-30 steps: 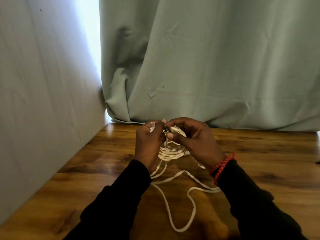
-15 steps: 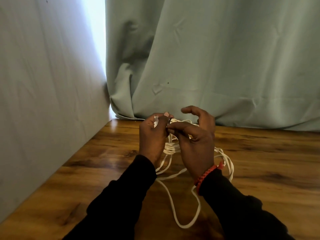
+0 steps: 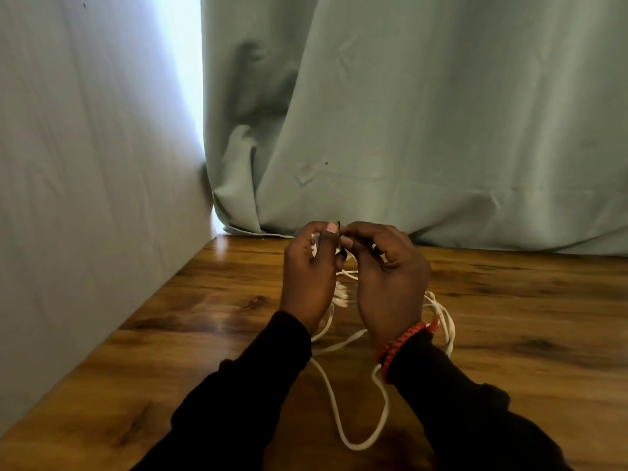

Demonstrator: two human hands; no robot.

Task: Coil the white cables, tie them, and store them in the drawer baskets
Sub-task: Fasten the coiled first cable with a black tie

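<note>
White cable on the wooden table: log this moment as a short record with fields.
cable: white cable, partly coiled between the hands, loose loop trailing on the table toward the camera
left hand: left hand holds the coil, clear connector showing by the thumb
right hand: right hand pinches a small dark tie at the coil's top
surface: wooden table
backdrop: green curtain
wrist: red bracelet, right
drawer baskets: not in view

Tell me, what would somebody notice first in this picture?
Two hands, the left hand and the right hand, meet in the middle above a wooden table, pinching a white cable that loops down toward the viewer. A red bracelet circles the right wrist. Behind hangs a pale green curtain.
</note>
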